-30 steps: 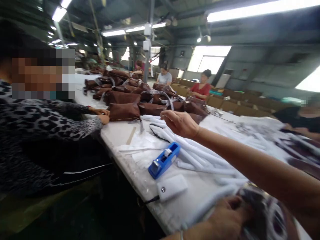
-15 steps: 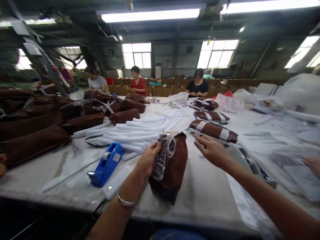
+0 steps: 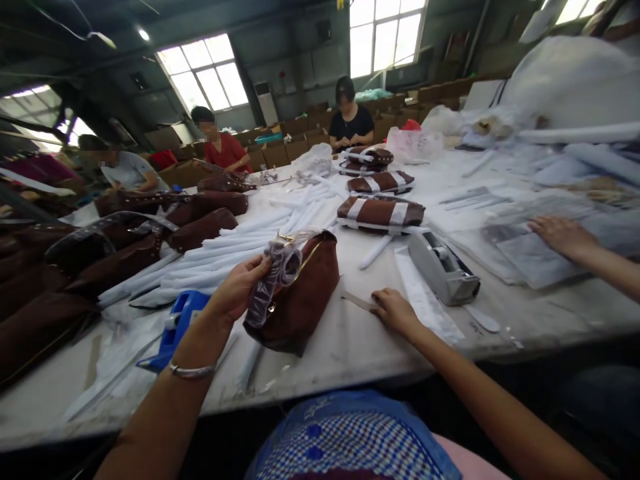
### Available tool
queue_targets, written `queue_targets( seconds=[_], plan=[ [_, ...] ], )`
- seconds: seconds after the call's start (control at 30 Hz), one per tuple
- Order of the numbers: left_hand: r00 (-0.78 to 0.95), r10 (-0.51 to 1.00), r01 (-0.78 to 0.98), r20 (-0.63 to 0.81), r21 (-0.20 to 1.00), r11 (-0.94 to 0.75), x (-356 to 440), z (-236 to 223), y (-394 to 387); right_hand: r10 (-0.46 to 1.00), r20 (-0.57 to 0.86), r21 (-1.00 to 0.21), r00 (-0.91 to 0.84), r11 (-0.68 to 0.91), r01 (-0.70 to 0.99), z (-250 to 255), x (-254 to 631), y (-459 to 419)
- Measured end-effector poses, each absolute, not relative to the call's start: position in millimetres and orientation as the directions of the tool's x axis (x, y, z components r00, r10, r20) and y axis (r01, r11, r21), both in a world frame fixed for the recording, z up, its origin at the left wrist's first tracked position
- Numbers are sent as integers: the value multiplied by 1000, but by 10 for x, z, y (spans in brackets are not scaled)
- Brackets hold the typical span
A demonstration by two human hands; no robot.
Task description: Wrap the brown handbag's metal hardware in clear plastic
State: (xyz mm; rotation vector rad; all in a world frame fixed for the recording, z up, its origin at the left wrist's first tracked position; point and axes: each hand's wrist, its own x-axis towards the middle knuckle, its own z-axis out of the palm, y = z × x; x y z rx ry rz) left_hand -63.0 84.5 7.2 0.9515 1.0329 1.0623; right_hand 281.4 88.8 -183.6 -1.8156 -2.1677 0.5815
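My left hand (image 3: 241,288) pinches a coiled strap wrapped in clear plastic (image 3: 266,285), which rests against the side of a brown leather bag (image 3: 310,287). The bag is tilted on the table and has a gold-coloured zip along its top. To the right of the bag, my right hand (image 3: 395,312) is low over the table. Its fingertips are closed on one end of a thin tan strip (image 3: 357,302), whose other end points toward the bag. Close to that hand is a grey tape dispenser (image 3: 443,270).
A blue tape dispenser (image 3: 173,327) stands behind my left forearm. White paper rolls (image 3: 210,257) lie beyond the bag, brown bags (image 3: 115,267) at left. Bags with white bands (image 3: 381,212) are farther back. A co-worker's hand (image 3: 563,235) rests on plastic sheets (image 3: 535,257) at right.
My view has turned right and tipped down. My right hand has come down from near the banded bags to the tabletop and now has the tan strip. My left hand keeps its grip.
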Motion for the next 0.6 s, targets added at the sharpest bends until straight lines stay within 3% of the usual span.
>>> queue_targets(
  seconds=[0.17, 0.33, 0.4, 0.5, 0.53, 0.6],
  plan=[
    [125, 974, -188, -190, 959, 211, -599, 44, 817, 976, -169, -433, -135, 49, 900, -1802, 2761, 942],
    [117, 974, -216, -193, 952, 214, -597, 49, 771, 979, -121, -470, -162, 87, 878, -1704, 2753, 882],
    [119, 974, -245, -191, 945, 216, -599, 47, 757, 989, -52, -604, -141, 81, 793, -1600, 2744, 808],
    [121, 974, -269, -190, 938, 217, -605, 24, 743, 995, 52, -899, -80, 82, 430, -1301, 2645, 654],
    [123, 974, -269, -189, 939, 216, -608, 11, 739, 994, 69, -943, -84, 93, 320, -1171, 2585, 600],
    [132, 974, -256, -184, 943, 213, -611, -17, 728, 986, 97, -959, -134, 129, 251, -908, 2440, 508]
  ],
)
